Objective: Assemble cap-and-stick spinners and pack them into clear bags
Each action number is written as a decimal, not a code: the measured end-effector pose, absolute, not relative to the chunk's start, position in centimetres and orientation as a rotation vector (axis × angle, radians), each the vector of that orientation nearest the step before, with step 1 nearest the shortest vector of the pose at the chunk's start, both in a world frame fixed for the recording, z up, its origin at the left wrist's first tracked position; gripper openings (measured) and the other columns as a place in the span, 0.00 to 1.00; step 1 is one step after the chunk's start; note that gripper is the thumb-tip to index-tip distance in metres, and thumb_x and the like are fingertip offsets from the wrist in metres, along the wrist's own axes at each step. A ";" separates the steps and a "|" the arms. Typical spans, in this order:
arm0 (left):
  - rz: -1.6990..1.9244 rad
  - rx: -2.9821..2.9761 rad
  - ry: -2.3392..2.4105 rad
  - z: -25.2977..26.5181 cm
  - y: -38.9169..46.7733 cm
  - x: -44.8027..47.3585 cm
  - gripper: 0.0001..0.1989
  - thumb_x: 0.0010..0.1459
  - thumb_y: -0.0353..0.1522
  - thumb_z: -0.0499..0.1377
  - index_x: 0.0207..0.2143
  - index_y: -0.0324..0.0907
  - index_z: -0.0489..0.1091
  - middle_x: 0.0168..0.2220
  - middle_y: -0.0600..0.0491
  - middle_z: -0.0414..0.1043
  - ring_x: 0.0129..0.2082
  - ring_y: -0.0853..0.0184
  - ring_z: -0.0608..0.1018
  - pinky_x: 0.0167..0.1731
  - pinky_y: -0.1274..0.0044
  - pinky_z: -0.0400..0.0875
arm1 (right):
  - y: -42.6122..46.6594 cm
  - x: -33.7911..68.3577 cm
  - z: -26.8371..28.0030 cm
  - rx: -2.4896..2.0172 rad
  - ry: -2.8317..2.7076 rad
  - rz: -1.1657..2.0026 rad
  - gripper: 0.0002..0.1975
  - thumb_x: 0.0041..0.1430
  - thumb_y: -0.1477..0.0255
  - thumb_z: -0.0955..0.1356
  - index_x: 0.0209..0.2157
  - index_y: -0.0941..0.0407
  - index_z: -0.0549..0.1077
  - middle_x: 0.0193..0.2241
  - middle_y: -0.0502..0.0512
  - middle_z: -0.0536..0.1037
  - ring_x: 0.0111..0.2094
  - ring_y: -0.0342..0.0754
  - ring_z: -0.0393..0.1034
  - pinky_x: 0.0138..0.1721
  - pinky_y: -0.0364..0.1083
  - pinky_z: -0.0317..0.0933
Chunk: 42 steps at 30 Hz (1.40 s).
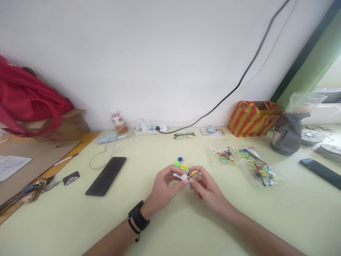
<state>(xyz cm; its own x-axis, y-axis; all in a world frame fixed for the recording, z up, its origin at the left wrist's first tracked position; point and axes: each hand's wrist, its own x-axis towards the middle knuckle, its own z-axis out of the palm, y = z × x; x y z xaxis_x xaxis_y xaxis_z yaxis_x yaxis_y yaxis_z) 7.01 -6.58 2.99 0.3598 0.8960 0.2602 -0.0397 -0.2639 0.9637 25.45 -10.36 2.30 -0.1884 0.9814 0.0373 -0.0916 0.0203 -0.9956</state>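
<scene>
Near the middle of the table my left hand (pixel 165 184) pinches a small white plastic piece (pixel 183 176) that has a round disc and a pointed arm. Close against it, my right hand (pixel 207 185) has thumb and fingers closed on a small yellow-and-black plastic piece (pixel 194 174). Fingers partly cover both pieces, and I cannot tell whether they are joined. Just beyond the fingertips lie a blue disc (pixel 180 159), a green disc (pixel 176 163) and a yellow disc (pixel 182 166). Some green and red bits by the right fingers are too small to make out.
Clear bags of coloured plastic parts (pixel 262 172) lie to the right. A black phone (pixel 106 176) and keys (pixel 39 185) are left. Eyeglasses (pixel 184 135), a power strip (pixel 150 129) and a bottle (pixel 119 122) line the wall; a striped bag (pixel 250 121) stands back right.
</scene>
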 end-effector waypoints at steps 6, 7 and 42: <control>1.073 1.733 0.860 2.4 -6.9 7.1 0.04 0.59 0.32 0.67 0.36 0.40 0.79 0.35 0.49 0.81 0.37 0.63 0.81 0.42 0.71 0.78 | -9.8 26.3 3.0 -1.041 -1.290 1.300 0.19 0.64 0.51 0.70 0.44 0.52 0.69 0.28 0.46 0.68 0.25 0.43 0.57 0.27 0.43 0.54; 1.078 1.754 0.873 2.3 -7.0 7.1 0.04 0.59 0.31 0.67 0.36 0.40 0.79 0.34 0.49 0.81 0.36 0.64 0.81 0.41 0.72 0.78 | -9.9 26.3 3.0 -1.043 -1.296 1.303 0.19 0.64 0.51 0.70 0.44 0.52 0.69 0.29 0.47 0.68 0.25 0.43 0.57 0.27 0.43 0.54; 0.941 1.413 0.714 2.7 -5.8 5.6 0.12 0.59 0.34 0.70 0.45 0.40 0.80 0.47 0.44 0.81 0.46 0.60 0.82 0.51 0.69 0.77 | -10.3 26.9 2.1 -1.053 -1.570 1.039 0.17 0.72 0.58 0.63 0.55 0.52 0.70 0.35 0.51 0.73 0.27 0.45 0.64 0.32 0.46 0.61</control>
<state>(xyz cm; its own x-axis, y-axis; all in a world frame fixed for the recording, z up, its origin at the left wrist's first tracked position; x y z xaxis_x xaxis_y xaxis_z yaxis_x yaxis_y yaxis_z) 5.56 -5.81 2.75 0.4781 0.8696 0.1235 -0.1153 -0.0772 0.9903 26.85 -10.26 2.06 -0.1830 0.9530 0.2413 0.1508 0.2698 -0.9510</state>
